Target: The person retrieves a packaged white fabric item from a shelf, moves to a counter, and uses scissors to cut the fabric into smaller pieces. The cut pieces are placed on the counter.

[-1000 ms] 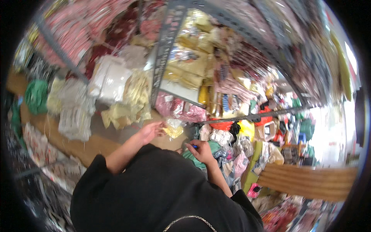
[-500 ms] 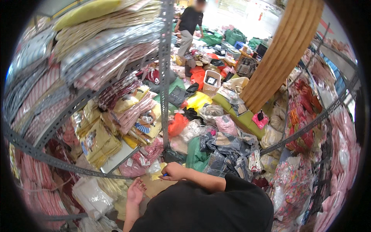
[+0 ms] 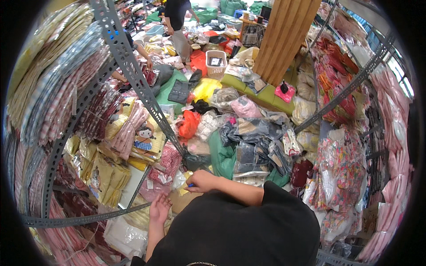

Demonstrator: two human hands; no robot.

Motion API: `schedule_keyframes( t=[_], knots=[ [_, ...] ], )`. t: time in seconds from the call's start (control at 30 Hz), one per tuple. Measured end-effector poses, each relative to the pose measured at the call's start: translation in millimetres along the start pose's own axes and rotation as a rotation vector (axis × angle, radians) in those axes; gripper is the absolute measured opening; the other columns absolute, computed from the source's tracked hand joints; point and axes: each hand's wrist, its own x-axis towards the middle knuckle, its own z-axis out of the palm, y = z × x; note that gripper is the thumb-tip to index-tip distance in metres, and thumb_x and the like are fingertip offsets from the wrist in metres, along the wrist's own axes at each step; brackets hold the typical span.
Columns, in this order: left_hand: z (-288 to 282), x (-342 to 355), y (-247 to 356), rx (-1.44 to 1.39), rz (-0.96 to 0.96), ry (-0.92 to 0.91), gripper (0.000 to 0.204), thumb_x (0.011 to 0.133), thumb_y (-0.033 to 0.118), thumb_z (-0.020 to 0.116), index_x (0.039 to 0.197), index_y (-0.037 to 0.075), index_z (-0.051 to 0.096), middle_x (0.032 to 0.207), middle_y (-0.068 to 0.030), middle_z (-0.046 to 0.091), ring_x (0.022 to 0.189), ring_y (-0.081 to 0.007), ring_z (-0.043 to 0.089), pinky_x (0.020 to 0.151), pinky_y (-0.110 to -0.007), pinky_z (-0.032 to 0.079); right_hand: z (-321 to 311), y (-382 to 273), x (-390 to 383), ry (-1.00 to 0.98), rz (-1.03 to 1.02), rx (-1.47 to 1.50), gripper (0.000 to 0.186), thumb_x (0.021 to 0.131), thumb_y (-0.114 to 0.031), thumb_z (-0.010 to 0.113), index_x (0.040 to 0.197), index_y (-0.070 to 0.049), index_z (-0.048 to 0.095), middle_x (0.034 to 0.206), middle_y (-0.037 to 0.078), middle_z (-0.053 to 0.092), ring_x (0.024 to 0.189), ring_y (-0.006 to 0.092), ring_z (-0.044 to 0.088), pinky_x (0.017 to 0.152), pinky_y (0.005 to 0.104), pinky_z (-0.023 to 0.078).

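My right hand (image 3: 200,181) is closed around a small blue thing (image 3: 191,185), with only a bit of it showing at the fingers; its kind cannot be made out. Under that hand lies a brown, cardboard-like surface (image 3: 181,202), partly hidden by my body. My left hand (image 3: 159,209) is palm up with its fingers apart and slightly curled, holding nothing. It is beside the brown surface, close to a pink bagged garment (image 3: 153,189) and the grey shelf rail (image 3: 102,216). A pale yellow piece (image 3: 188,174) lies just beyond my right hand.
Grey perforated metal shelving (image 3: 133,80) with stacked bagged clothes stands left; more racks (image 3: 346,88) stand right. Ahead, bagged jeans (image 3: 253,155), a green bench (image 3: 266,99) and a white basket (image 3: 216,66) surround a wooden pillar (image 3: 286,40). A person (image 3: 176,26) stands far off; another's arm (image 3: 143,52) shows behind the shelf.
My view has tilted down and shifted, so the shelf post now leans and the clothes pile appears nearer the middle. Both hands keep nearly the same pose. Another person's arms have come into view.
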Motion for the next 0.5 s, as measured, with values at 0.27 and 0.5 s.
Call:
schedule_keyframes(
  t=[0.27, 0.5],
  knots=[
    [11.4, 12.3, -1.3, 0.026, -0.041, -0.037, 0.036, 0.097, 0.025, 0.049, 0.127, 0.006, 0.053, 0.114, -0.0087, 0.059, 0.099, -0.0243, 0.057, 0.090, -0.040, 0.046, 6.8, 6.2, -5.9, 0.055, -0.012, 0.003, 0.034, 0.087, -0.033, 0.065, 0.069, -0.005, 0.058, 0.065, 0.017, 0.058, 0.064, 0.0385, 0.058, 0.058, 0.0475, 0.043],
    [18.8, 11.6, -2.4, 0.017, -0.057, -0.046, 0.035, 0.098, 0.025, 0.050, 0.126, 0.006, 0.054, 0.115, -0.0091, 0.059, 0.100, -0.0249, 0.058, 0.089, -0.039, 0.047, 2.1, 0.2, 0.7, 0.092, -0.034, 0.023, 0.034, 0.086, -0.032, 0.066, 0.068, -0.005, 0.057, 0.063, 0.017, 0.056, 0.062, 0.0383, 0.057, 0.056, 0.0469, 0.042]
  ],
)
